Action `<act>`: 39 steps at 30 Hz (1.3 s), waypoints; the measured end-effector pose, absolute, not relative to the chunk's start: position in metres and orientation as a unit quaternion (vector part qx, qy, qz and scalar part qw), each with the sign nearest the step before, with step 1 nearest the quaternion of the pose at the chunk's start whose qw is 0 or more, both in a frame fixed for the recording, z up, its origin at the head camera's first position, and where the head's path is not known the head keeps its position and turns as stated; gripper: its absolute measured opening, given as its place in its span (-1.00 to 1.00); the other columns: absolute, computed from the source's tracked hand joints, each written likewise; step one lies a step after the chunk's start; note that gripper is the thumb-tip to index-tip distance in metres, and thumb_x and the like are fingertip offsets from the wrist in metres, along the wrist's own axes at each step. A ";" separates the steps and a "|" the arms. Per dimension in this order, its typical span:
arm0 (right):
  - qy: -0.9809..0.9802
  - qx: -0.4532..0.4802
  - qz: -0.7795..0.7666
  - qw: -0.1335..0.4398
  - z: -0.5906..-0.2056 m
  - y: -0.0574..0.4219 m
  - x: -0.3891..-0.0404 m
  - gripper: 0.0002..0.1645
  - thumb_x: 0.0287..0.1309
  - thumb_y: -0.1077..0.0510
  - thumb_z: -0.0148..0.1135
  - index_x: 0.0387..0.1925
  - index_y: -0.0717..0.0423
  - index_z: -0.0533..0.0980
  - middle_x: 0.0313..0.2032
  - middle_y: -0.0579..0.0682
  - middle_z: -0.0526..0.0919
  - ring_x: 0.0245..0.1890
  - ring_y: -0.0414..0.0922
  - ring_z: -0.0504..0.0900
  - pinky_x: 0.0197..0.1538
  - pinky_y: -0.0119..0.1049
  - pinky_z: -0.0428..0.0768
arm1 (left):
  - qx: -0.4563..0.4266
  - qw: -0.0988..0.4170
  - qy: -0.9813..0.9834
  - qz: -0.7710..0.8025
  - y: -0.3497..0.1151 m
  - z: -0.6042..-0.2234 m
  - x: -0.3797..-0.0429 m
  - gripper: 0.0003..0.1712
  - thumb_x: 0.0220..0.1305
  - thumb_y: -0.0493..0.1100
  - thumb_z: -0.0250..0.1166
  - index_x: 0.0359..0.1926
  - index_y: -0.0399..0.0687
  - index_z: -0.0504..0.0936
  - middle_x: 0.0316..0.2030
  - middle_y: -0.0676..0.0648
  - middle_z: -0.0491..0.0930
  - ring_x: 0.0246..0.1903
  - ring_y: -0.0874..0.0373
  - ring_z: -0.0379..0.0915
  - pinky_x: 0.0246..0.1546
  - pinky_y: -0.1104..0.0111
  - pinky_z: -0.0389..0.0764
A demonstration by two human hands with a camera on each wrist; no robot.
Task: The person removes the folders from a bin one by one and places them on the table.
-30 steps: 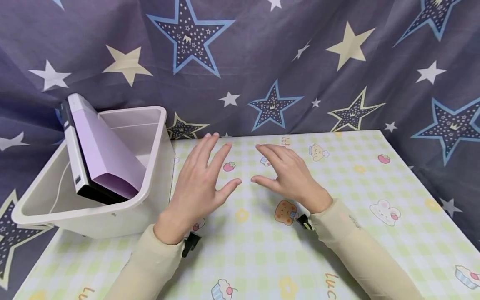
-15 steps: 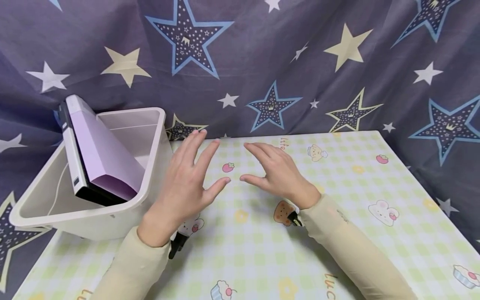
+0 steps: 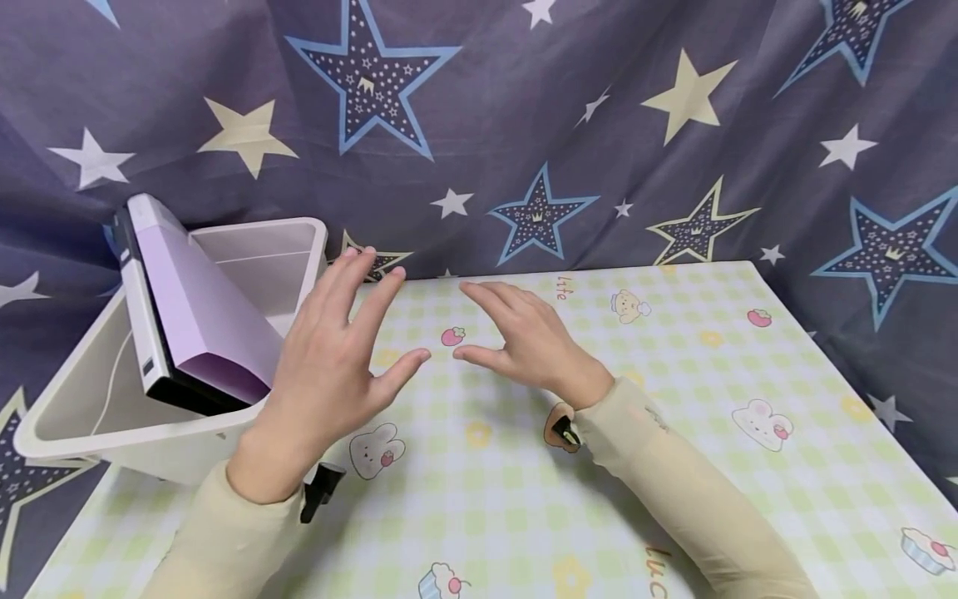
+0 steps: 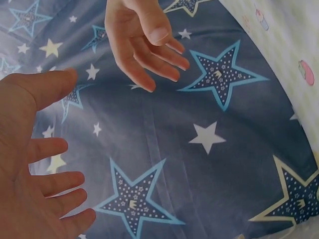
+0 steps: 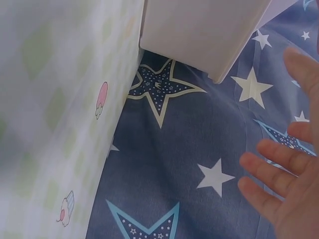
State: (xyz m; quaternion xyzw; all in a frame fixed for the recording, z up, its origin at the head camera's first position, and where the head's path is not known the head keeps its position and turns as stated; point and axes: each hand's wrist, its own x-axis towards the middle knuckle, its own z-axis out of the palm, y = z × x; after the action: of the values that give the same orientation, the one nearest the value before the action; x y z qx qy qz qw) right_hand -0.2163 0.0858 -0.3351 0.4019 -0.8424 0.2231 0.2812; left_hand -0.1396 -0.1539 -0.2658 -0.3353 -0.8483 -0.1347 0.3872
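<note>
In the head view my left hand (image 3: 322, 358) hovers over the checked cloth (image 3: 479, 516), its fingers spread and holding nothing. It overlaps the right side of a white plastic bin (image 3: 172, 456). To its right, my right hand (image 3: 531, 341) is held above the cloth with fingers extended, palm turned toward the left one, and a gap between the two. In the bin, a lilac folder (image 3: 202, 299) leans beside a black-and-white box-like object (image 3: 142, 324), both sticking up past the rim. In the left wrist view both hands show bare palms or fingers.
The table is pushed up to a dark star-patterned curtain (image 3: 464, 125) behind and at the sides. A thin white cord (image 3: 112, 383) hangs inside the bin. Black straps or mounts (image 3: 322, 491) sit at the wrists.
Both hands have moved left toward the bin, still spread and apart. The left hand now covers more of the bin's right side. The bin and its contents have stayed put.
</note>
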 end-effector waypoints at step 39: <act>-0.837 0.422 0.231 0.261 -0.318 0.031 -0.226 -0.05 0.01 -0.39 0.26 0.33 0.02 0.30 0.05 -0.07 0.50 -0.30 -0.26 0.49 -0.07 -0.28 0.49 | -0.276 0.416 -0.858 -0.123 -0.202 -0.210 -0.117 -0.04 0.16 0.50 -0.01 0.16 -0.27 0.46 0.20 -0.41 0.33 0.24 -0.36 0.18 0.30 -0.01 0.13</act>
State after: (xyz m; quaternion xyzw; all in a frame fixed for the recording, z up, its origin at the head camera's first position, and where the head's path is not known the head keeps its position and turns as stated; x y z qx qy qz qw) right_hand -0.2259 0.0308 -0.3183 0.4220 -0.8370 0.2310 0.2607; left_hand -0.1172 -0.2024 -0.2095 -0.2762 -0.8577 -0.1226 0.4160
